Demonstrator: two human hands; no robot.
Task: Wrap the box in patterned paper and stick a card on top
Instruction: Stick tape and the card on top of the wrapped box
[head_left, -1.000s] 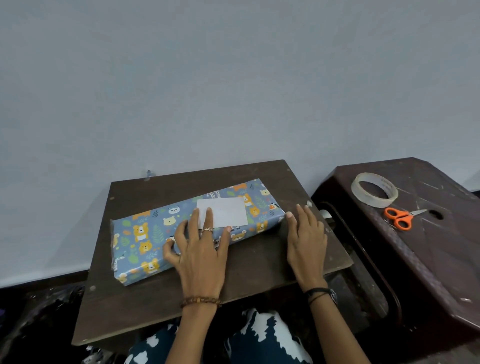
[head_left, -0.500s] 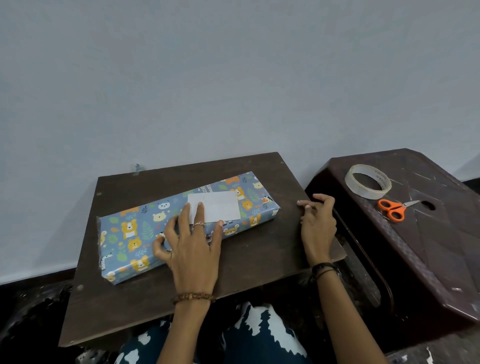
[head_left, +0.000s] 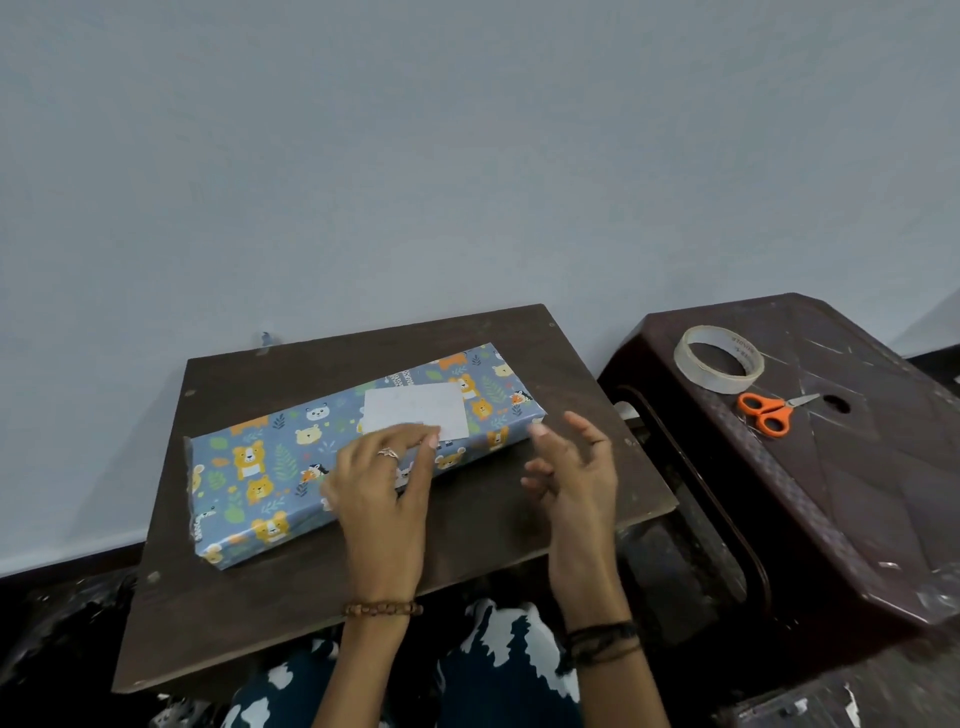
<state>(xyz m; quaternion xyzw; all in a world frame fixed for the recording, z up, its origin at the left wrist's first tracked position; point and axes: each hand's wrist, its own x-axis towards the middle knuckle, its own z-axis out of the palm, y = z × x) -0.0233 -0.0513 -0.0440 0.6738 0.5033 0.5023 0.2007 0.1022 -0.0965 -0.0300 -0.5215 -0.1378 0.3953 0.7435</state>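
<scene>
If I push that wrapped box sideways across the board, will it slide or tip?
Probably slides: the wrapped box is long, low and lies flat on the board. Its glossy-looking paper may slip easily. The left hand resting on it would resist.

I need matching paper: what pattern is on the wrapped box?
Blue with cartoon bears, lions and green leaves on the wrapped box, clearest in the head view.

The box (head_left: 358, 457) is covered in smooth, faintly glossy printed paper, and the card (head_left: 415, 410) on it is matt white paper. The board (head_left: 291, 597) under it looks like dark, dull wood, worn at the edges. The stool (head_left: 841, 467) is scuffed dark plastic, bearing a translucent tape roll (head_left: 719, 358) and scissors (head_left: 769, 410) with orange plastic handles and metal blades.
</scene>
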